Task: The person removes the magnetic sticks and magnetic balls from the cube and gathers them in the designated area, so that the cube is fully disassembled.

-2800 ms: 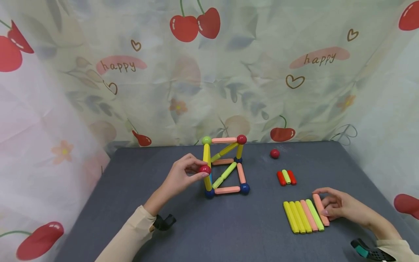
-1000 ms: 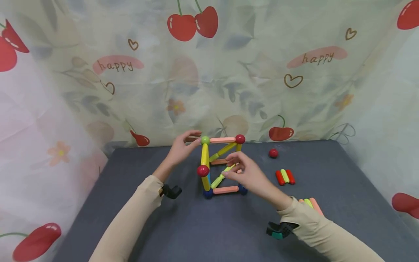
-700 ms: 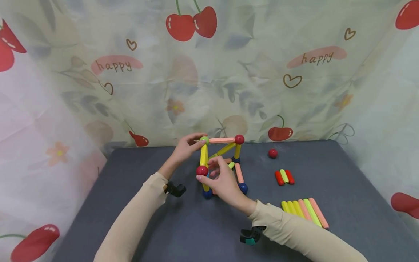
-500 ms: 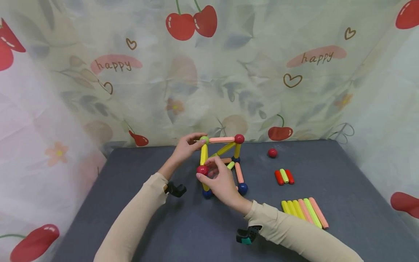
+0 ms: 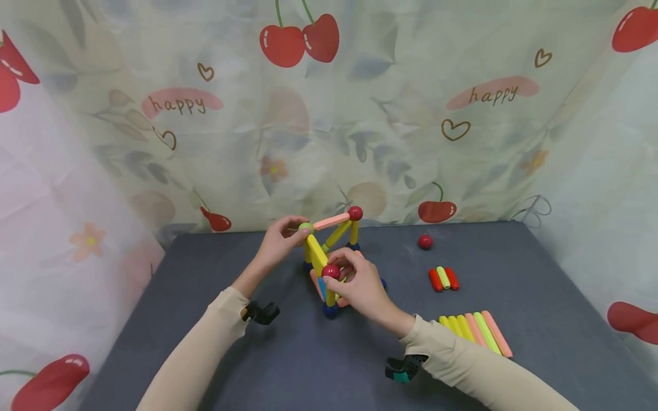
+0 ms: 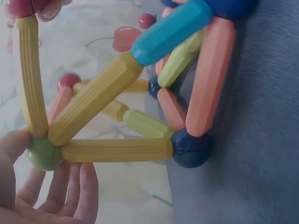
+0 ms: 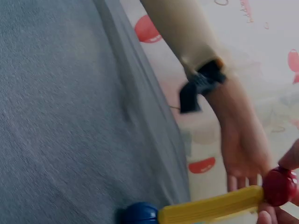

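Note:
A frame of magnetic rods and balls point(image 5: 331, 221) stands on the table, turned at an angle. At its upper left corner my left hand point(image 5: 277, 244) pinches the green ball point(image 5: 306, 228) between thumb and fingers. My right hand point(image 5: 362, 288) grips the red ball point(image 5: 330, 272) at the top front corner, and partly hides the lower rods behind it. In the left wrist view a yellow rod point(image 6: 32, 77) joins the green and red balls. A diagonal of a yellow rod and a blue rod point(image 6: 173, 32) runs down to a dark blue ball point(image 6: 233, 5).
On the dark table point(image 5: 288, 365), a row of yellow, pink and green rods point(image 5: 478, 331) lies at the right, partly behind the right sleeve. Short red and green rods point(image 5: 444, 278) and a loose red ball point(image 5: 425, 242) lie farther back. A patterned cloth point(image 5: 329, 142) hangs behind.
My left hand went from the front red ball to the green ball. My right hand left the rod row and took the red ball. The frame has turned, front corner rightward, back corner leftward.

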Motion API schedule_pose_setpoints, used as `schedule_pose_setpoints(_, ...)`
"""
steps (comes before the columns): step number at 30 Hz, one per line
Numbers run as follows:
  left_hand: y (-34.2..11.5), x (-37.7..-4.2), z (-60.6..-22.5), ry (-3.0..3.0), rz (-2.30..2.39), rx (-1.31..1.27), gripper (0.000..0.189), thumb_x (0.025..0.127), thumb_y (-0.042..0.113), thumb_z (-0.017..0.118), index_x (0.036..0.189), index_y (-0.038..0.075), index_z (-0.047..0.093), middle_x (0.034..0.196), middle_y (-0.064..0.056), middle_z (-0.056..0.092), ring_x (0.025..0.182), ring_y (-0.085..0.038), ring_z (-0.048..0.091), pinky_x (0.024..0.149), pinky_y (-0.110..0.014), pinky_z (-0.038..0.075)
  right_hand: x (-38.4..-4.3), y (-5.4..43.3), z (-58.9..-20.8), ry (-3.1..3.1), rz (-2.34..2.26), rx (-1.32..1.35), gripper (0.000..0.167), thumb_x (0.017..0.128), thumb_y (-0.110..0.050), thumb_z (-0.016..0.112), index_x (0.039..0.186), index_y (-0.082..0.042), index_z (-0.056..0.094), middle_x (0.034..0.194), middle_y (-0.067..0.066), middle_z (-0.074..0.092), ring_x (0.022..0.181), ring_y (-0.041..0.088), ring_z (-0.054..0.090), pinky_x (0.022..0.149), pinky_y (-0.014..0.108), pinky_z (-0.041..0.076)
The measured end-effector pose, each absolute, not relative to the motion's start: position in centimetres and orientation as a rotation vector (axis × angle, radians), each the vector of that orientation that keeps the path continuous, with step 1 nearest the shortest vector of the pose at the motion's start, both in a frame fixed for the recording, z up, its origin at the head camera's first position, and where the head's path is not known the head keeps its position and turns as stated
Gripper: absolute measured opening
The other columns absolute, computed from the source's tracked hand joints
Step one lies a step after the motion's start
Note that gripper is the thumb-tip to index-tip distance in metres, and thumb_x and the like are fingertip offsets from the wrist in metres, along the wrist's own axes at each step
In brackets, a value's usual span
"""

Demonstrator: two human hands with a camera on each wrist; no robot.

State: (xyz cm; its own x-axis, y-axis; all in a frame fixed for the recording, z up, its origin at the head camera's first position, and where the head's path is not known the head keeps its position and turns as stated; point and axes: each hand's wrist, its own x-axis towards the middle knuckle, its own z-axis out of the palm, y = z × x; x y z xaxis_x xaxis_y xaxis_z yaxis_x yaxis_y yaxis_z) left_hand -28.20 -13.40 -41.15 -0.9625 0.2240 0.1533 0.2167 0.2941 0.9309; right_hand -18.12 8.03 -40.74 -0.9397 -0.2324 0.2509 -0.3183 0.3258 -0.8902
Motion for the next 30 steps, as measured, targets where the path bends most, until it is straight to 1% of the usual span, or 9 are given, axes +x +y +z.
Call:
schedule_pose_setpoints(5, -14.4, -26.5, -41.0, 2.59, 1.768, 0.452, 0.041, 0.098, 0.034, 0.063, 0.129, 0.009, 0.058, 0.121, -0.015, 0.061, 0.102, -0.029, 0.066, 0.081, -0.039, 0.061, -18.5, 9.4, -40.2, -2.553, 1.657, 0.504, 0.024, 0.085, -0.019, 0.077, 0.107, -0.019, 0.067, 0.099, 0.002, 0.071, 0.083, 0.017, 0.062, 0.076, 0.031, 0.056)
schedule_pose_setpoints(8, -14.8, -25.6, -40.9, 2.605, 1.751, 0.428, 0.039, 0.097, 0.034, 0.064, 0.127, 0.009, 0.058, 0.121, -0.014, 0.061, 0.102, -0.029, 0.066, 0.079, -0.041, 0.061, -18.9, 10.4, -39.9, -2.591, 1.649, 0.478, 0.019, 0.087, -0.019, 0.075, 0.106, -0.02, 0.068, 0.096, 0.002, 0.072, 0.082, 0.017, 0.063, 0.074, 0.03, 0.055)
schedule_pose_setpoints(11, -15.1, -24.8, -40.8, 2.613, 1.734, 0.428, 0.036, 0.097, 0.033, 0.064, 0.123, 0.01, 0.057, 0.119, -0.014, 0.063, 0.101, -0.033, 0.066, 0.076, -0.039, 0.061, -19.3, 11.5, -39.4, -2.633, 1.626, 0.45, 0.02, 0.088, -0.021, 0.075, 0.108, -0.02, 0.069, 0.097, 0.001, 0.072, 0.084, 0.018, 0.064, 0.076, 0.032, 0.054)
schedule_pose_setpoints(14, -15.0, -23.6, -40.2, 2.636, 1.693, 0.437, 0.033, 0.096, 0.031, 0.065, 0.12, 0.009, 0.057, 0.117, -0.015, 0.065, 0.099, -0.034, 0.066, 0.074, -0.034, 0.06, -19.9, 12.4, -39.2, -2.664, 1.59, 0.425, 0.021, 0.089, -0.022, 0.074, 0.109, -0.018, 0.069, 0.099, 0.001, 0.072, 0.086, 0.018, 0.065, 0.076, 0.032, 0.053)
schedule_pose_setpoints(17, -14.8, -22.7, -40.1, 2.69, 1.619, 0.469, 0.032, 0.096, 0.031, 0.066, 0.121, 0.013, 0.058, 0.117, -0.012, 0.066, 0.098, -0.029, 0.067, 0.076, -0.032, 0.058, -20.5, 13.1, -39.1, -2.673, 1.59, 0.391, 0.02, 0.09, -0.023, 0.074, 0.109, -0.018, 0.07, 0.101, 0.003, 0.072, 0.088, 0.021, 0.064, 0.074, 0.032, 0.057)
schedule_pose_setpoints(20, -14.6, -22.1, -40.5, 2.739, 1.556, 0.51, 0.03, 0.094, 0.032, 0.068, 0.121, 0.02, 0.06, 0.119, -0.007, 0.067, 0.098, -0.023, 0.068, 0.08, -0.035, 0.059, -20.9, 13.6, -39.0, -2.672, 1.63, 0.36, 0.018, 0.091, -0.022, 0.073, 0.109, -0.019, 0.07, 0.103, 0.006, 0.071, 0.09, 0.022, 0.064, 0.071, 0.035, 0.061)
schedule_pose_setpoints(22, -14.4, -21.5, -40.4, 2.76, 1.521, 0.534, 0.029, 0.094, 0.03, 0.069, 0.121, 0.023, 0.061, 0.118, -0.005, 0.068, 0.097, -0.02, 0.069, 0.082, -0.036, 0.059, -21.1, 13.9, -38.9, -2.668, 1.669, 0.346, 0.019, 0.091, -0.02, 0.072, 0.109, -0.017, 0.07, 0.105, 0.008, 0.071, 0.091, 0.022, 0.065, 0.075, 0.038, 0.062)
schedule_pose_setpoints(26, -13.9, -20.4, -40.1, 2.778, 1.467, 0.585, 0.028, 0.093, 0.029, 0.07, 0.12, 0.024, 0.062, 0.114, -0.004, 0.07, 0.094, -0.017, 0.07, 0.082, -0.034, 0.059, -21.6, 14.3, -38.8, -2.672, 1.743, 0.315, 0.019, 0.091, -0.018, 0.072, 0.109, -0.013, 0.069, 0.104, 0.011, 0.071, 0.087, 0.022, 0.066, 0.078, 0.039, 0.062)
schedule_pose_setpoints(30, -13.6, -19.9, -39.8, 2.797, 1.425, 0.607, 0.028, 0.092, 0.03, 0.071, 0.118, 0.025, 0.062, 0.11, -0.002, 0.071, 0.091, -0.014, 0.069, 0.082, -0.032, 0.059, -22.0, 14.5, -38.6, -2.67, 1.813, 0.272, 0.021, 0.089, -0.015, 0.073, 0.108, -0.006, 0.068, 0.1, 0.012, 0.071, 0.081, 0.022, 0.066, 0.077, 0.036, 0.061)
